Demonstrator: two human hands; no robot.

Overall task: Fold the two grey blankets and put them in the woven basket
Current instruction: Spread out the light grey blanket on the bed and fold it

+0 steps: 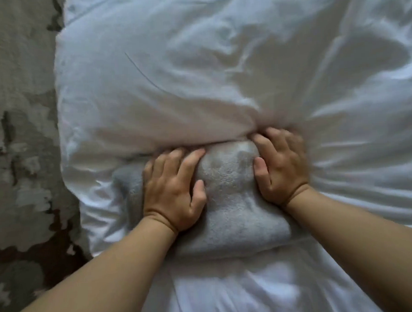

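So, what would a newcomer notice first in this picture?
The left hand and right hand press a folded grey blanket at the centre. It lies on a rumpled white duvet filling most of the view; a patterned rug shows at the left edge.

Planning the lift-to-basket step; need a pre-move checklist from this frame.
1. Grey blanket folded into a compact bundle: ok.
2. Left hand on the bundle: ok, pressing its left side.
3. Right hand on the bundle: ok, pressing its right side; fingertips blurred.
4. Fingers under the bundle for a lift: cannot tell.
5. Woven basket in sight: not ok, nowhere in frame.
6. Second blanket located: cannot tell; only one grey bundle shows, lying on the white duvet.
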